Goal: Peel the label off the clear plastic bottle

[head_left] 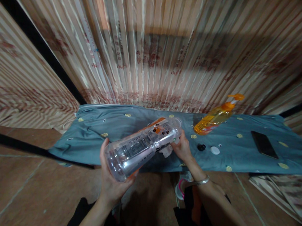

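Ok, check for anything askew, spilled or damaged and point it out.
A crumpled whitish scrap shows beside the right fingers, near the neck of the clear bottle. It looks ragged against the smooth plastic; tissue or torn label, I can't tell. No spill shows.

bottle (137, 150): clear (orange-printed) | cloth (91, 125): teal, yellow-patterned | dispenser (213, 119): orange-yellow
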A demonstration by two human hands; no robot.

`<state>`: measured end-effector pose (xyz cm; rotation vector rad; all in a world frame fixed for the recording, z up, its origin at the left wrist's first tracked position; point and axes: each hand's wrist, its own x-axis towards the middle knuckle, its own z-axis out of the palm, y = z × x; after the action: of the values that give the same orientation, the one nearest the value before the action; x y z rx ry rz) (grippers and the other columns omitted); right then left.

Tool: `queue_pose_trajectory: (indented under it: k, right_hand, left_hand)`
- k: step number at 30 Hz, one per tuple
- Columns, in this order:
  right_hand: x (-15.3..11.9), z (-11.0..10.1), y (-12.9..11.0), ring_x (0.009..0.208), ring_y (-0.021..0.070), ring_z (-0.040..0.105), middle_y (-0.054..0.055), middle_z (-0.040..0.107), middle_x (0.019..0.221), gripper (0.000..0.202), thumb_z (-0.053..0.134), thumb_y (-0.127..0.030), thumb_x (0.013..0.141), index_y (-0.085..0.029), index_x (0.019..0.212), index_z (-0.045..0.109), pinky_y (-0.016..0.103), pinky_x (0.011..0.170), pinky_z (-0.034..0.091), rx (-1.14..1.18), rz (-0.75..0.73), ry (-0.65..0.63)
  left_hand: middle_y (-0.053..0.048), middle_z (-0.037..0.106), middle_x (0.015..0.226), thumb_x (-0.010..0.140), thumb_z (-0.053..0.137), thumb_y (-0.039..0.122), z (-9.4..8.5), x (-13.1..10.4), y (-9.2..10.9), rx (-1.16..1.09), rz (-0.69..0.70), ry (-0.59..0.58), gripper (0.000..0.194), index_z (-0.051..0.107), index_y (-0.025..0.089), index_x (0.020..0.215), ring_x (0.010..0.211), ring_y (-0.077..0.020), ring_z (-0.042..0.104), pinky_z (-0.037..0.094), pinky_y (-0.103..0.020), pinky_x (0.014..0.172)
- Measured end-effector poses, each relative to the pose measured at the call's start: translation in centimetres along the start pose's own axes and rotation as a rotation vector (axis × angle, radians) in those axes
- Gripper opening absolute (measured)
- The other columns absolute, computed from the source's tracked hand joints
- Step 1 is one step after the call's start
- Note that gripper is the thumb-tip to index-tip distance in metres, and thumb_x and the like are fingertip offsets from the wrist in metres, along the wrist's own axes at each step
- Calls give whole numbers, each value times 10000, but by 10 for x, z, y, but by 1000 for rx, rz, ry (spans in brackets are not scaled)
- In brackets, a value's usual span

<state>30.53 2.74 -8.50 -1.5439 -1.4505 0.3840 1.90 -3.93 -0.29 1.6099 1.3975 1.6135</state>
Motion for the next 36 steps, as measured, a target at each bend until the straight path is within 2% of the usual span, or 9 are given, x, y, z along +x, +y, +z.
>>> queue_pose_trajectory:
  k: [4, 8, 16, 20, 23, 27, 31, 34, 36]
  right_hand:
    - [0, -3, -4, 927, 287, 779, 131, 787, 1081, 573, 681, -424, 807, -174, 1303, 542, 383, 798, 632, 29, -5, 13]
    - [1, -5, -6, 884, 280, 779, 131, 790, 1045, 580, 720, -441, 760, -170, 1250, 570, 365, 769, 632, 55, 27, 12]
    - [0, -1, -2, 944, 300, 791, 150, 793, 1064, 610, 732, -401, 733, -160, 1270, 572, 344, 744, 637, 25, 21, 30]
    - [0, 1, 1, 893, 293, 790, 127, 796, 1023, 562, 721, -392, 746, -186, 1246, 570, 349, 721, 630, 25, 7, 40]
    - [0, 2, 1, 897, 293, 790, 124, 796, 1020, 565, 713, -415, 762, -192, 1258, 560, 351, 721, 629, 31, 12, 41]
    - [0, 2, -2, 913, 293, 790, 139, 791, 1063, 592, 698, -457, 764, -190, 1270, 548, 357, 737, 635, 20, 34, 35]
    - [0, 2, -2, 913, 301, 786, 156, 786, 1072, 584, 690, -459, 766, -172, 1256, 553, 388, 756, 642, 27, 32, 22]
    - [0, 3, 0, 918, 299, 784, 138, 791, 1050, 547, 685, -442, 772, -188, 1239, 559, 390, 770, 638, 32, 8, 22]
    - [0, 3, 1, 931, 299, 783, 129, 793, 1054, 556, 686, -434, 772, -195, 1256, 553, 392, 783, 636, 28, 1, 30]
  left_hand:
    - [-105, 673, 1132, 662, 913, 447, -2, 0, 0, 20, 47, -113, 1121, 314, 186, 1573, 885, -254, 739, 660, -381, 781]
    - [-88, 692, 1073, 676, 881, 518, 0, -3, 2, -97, -45, -56, 1124, 300, 178, 1576, 826, -248, 747, 669, -372, 739]
    - [-30, 684, 1030, 498, 988, 326, -13, -6, -8, -113, -164, -118, 1277, 298, 247, 1569, 790, -246, 729, 684, -397, 728]
    - [-54, 689, 1067, 434, 1008, 254, -10, -10, -4, -64, -89, -64, 1278, 383, 218, 1549, 874, -285, 725, 682, -387, 767]
    - [-60, 692, 1098, 535, 973, 307, -1, -15, 8, -190, -224, 19, 1218, 360, 234, 1585, 875, -274, 726, 679, -381, 768]
    - [-59, 679, 1138, 451, 1001, 266, 3, -21, 18, -246, -341, 31, 1278, 386, 266, 1571, 917, -284, 718, 675, -382, 740]
    - [-82, 665, 1214, 414, 998, 193, -2, -22, 10, -223, -352, 52, 1266, 429, 255, 1543, 1051, -340, 704, 680, -433, 804]
    - [-99, 646, 1271, 509, 963, 192, -7, -21, -1, -184, -328, 73, 1088, 497, 238, 1490, 1142, -355, 675, 673, -430, 842]
    - [-104, 642, 1284, 525, 962, 222, -8, -22, -5, -156, -291, 51, 1084, 488, 239, 1500, 1159, -357, 665, 667, -433, 853]
